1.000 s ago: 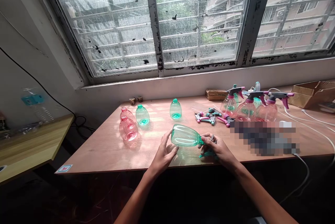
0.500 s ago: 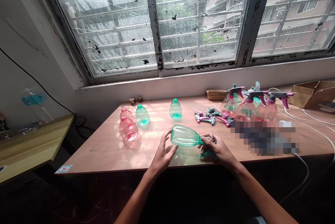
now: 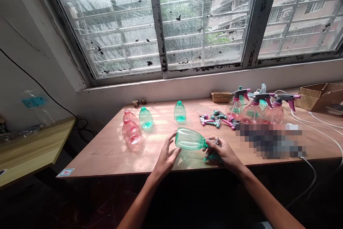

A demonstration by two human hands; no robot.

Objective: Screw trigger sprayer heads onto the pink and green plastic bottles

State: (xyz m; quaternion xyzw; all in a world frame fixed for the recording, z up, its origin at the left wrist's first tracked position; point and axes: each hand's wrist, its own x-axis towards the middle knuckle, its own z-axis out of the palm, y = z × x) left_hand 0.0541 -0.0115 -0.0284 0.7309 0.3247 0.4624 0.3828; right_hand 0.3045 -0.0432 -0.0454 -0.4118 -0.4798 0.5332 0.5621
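A clear green plastic bottle (image 3: 189,139) lies on its side, held just above the wooden table (image 3: 112,150) near its front edge. My left hand (image 3: 166,156) cups the bottle's base, fingers curled round it. My right hand (image 3: 223,152) is closed on a teal and grey spray trigger head (image 3: 213,157) at the bottle's neck; the neck itself is hidden by my fingers.
Two pink bottles (image 3: 131,132) and two green bottles (image 3: 146,118) stand at the back left. Loose trigger heads (image 3: 211,119) lie mid-right, beside three pink bottles with sprayers fitted (image 3: 254,109). A cardboard box (image 3: 318,95) and white cables (image 3: 321,123) sit far right. A second table (image 3: 32,147) stands left.
My left hand has shifted slightly around the bottle's base. The bottle and my right hand have barely moved.
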